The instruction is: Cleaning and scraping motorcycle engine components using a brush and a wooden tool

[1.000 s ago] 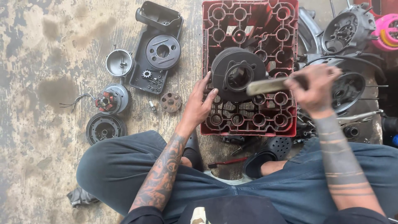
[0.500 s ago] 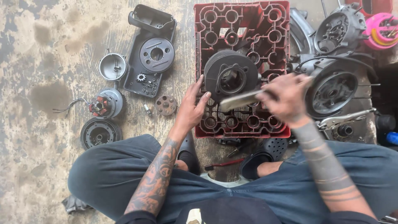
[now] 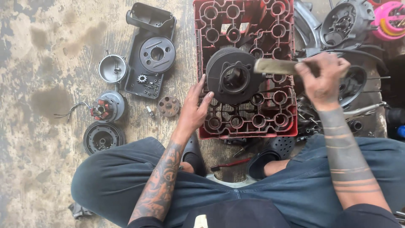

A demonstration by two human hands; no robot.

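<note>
Since half a second ago the right hand (image 3: 322, 78) has swung its flat bar (image 3: 276, 66) up over the finned cylinder (image 3: 231, 79), gripped tight. The cylinder sits on the red crate (image 3: 244, 122), bore up. Left hand (image 3: 195, 107), fingers spread, steadies its left edge and is nearer.

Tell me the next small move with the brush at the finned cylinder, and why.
Probably bring the brush down onto the cylinder's top face. The right hand holds it just at the cylinder's right edge, while the left hand steadies the cylinder's left side on the red crate, so it looks braced for a stroke.
</note>
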